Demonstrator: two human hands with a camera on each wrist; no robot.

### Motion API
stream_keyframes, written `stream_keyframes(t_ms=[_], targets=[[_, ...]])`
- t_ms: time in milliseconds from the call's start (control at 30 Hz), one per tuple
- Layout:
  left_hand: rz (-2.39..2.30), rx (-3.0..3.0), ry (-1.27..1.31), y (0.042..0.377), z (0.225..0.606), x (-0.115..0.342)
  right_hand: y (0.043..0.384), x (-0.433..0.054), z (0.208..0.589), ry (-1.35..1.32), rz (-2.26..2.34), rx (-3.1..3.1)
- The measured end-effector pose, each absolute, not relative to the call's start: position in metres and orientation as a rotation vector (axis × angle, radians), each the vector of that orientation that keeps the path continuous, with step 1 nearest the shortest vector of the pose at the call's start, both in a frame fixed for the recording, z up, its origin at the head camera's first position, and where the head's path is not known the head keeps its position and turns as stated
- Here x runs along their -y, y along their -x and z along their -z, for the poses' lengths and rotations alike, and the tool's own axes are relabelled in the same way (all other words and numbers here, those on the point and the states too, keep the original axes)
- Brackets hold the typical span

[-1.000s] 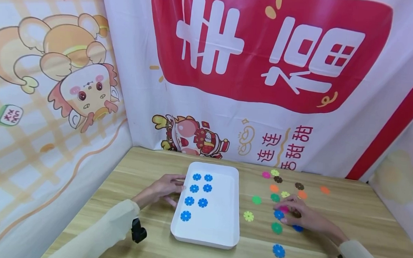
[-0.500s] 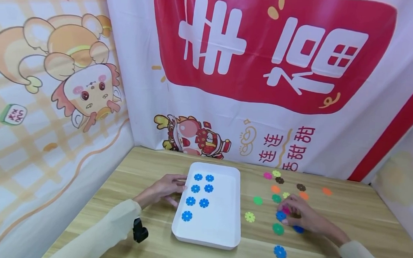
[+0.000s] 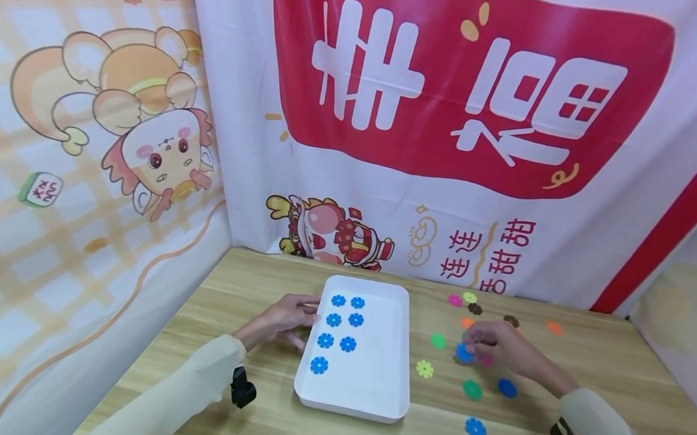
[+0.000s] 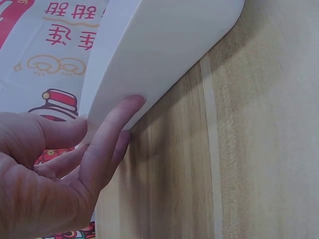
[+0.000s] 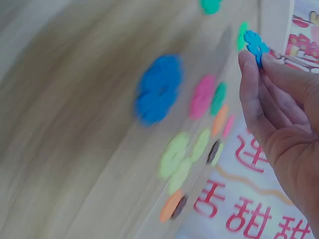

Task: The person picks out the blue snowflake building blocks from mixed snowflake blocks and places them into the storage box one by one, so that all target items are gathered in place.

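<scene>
A white tray (image 3: 372, 383) stands on the wooden table, with several blue notched discs (image 3: 325, 340) laid in two columns along its left side. Against its left wall rests my left hand (image 3: 284, 316); in the left wrist view its straight fingers (image 4: 117, 117) touch the outer wall and the thumb lies at the rim. To the right of the tray, my right hand (image 3: 504, 347) pinches a blue notched disc (image 5: 256, 47) between thumb and fingertips, raised over the table. A pink disc (image 3: 486, 361) is partly hidden under that hand.
Loose discs lie scattered on the right: a green one (image 3: 472, 389), two blue ones (image 3: 507, 388) (image 3: 476, 429), a yellow-green one (image 3: 425, 369) near the tray, and others towards the back. A printed cloth (image 3: 424, 234) hangs behind the table.
My right hand has picked up the blue disc from the cluster and moved slightly left and up with it, uncovering another blue disc. My left hand stays at the tray.
</scene>
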State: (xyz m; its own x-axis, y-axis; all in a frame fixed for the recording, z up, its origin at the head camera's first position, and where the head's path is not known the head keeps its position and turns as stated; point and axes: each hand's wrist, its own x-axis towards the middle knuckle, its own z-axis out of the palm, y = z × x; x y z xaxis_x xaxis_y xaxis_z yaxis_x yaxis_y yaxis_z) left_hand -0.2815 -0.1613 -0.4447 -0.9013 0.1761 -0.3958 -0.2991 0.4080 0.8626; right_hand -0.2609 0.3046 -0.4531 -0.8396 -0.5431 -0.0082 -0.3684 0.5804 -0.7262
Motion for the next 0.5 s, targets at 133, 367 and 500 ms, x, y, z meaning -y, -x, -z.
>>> stream_keyframes(t_ms=[133, 367, 500], targets=[[-1.498, -2.244, 0.111, 0.282, 0.445, 0.16, 0.266, -0.283, 0.445, 0.728, 1.224, -2.589], [-1.499, -2.248, 0.125, 0.281, 0.443, 0.16, 0.271, -0.23, 0.432, 0.678, 1.422, -2.411], [-1.502, -2.246, 0.119, 0.281, 0.443, 0.16, 0.275, -0.201, 0.433, 0.652, 1.428, -2.333]])
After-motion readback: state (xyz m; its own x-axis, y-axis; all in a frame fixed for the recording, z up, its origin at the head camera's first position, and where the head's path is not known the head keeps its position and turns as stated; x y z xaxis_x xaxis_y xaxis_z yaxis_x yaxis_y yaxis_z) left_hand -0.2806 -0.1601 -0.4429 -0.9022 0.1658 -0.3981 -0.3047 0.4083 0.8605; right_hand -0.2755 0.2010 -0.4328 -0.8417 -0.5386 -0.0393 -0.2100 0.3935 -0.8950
